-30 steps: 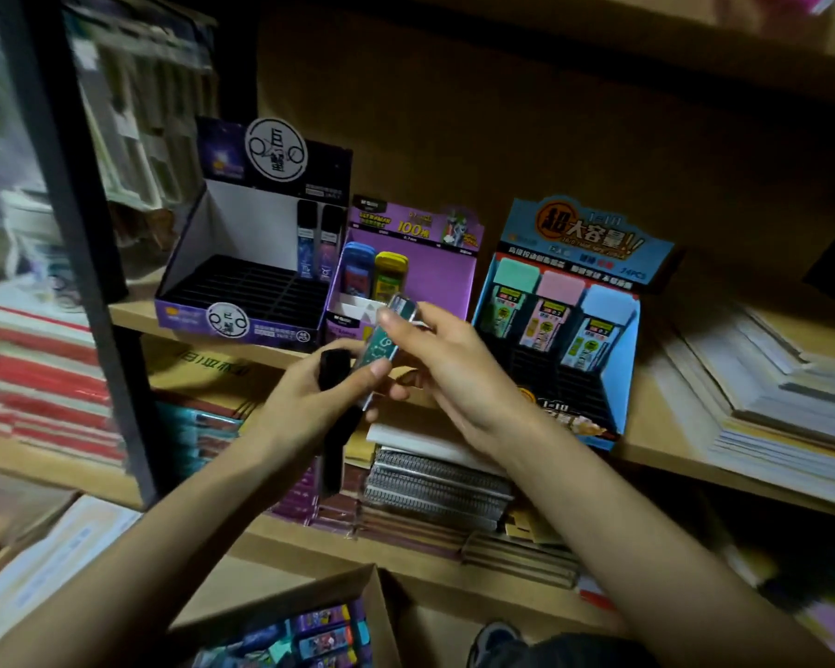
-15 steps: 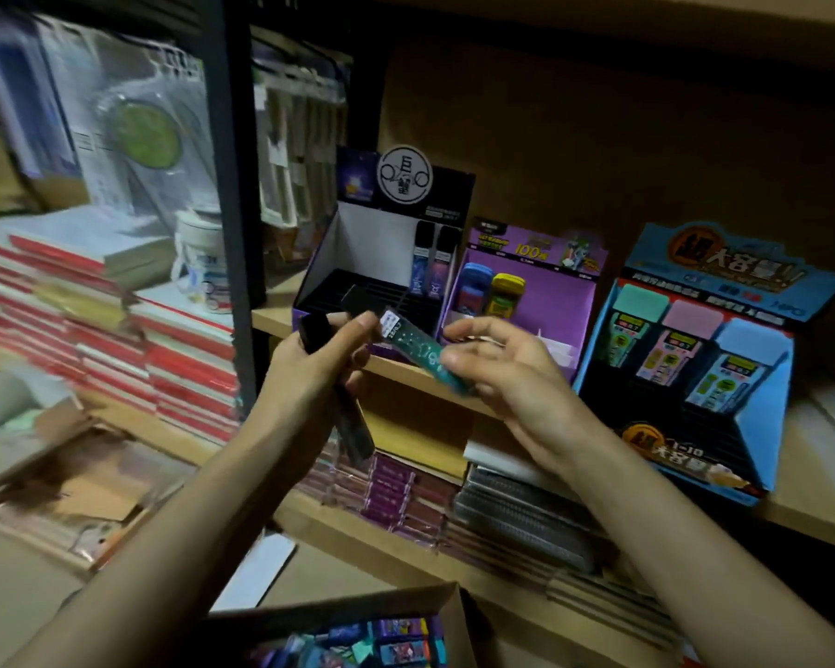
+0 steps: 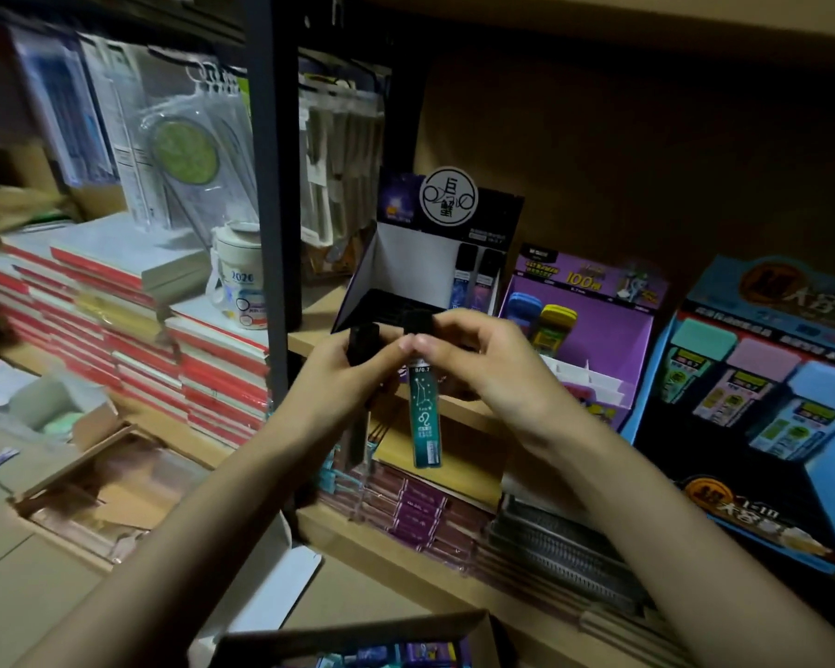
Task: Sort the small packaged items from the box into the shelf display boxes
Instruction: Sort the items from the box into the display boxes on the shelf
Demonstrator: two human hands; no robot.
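Note:
A slim teal lead case with a black cap hangs upright in front of the shelf edge. My right hand pinches its top, and my left hand touches it too while gripping a second, dark case. Behind my hands stands the dark purple display box with two cases at its back right. Beside it stand a purple display box and a blue display box. The cardboard source box with several small packs sits at the bottom edge.
A black shelf upright rises left of the display boxes. Stacked red-edged notebooks and a white mug fill the left shelf. Hanging plastic packs are above. Open cartons lie on the floor at left. Spiral notebooks fill the lower shelf.
The teal case has swung from slanted to hanging upright, pinched at its cap. The view has shifted left, so the display boxes sit further right in frame.

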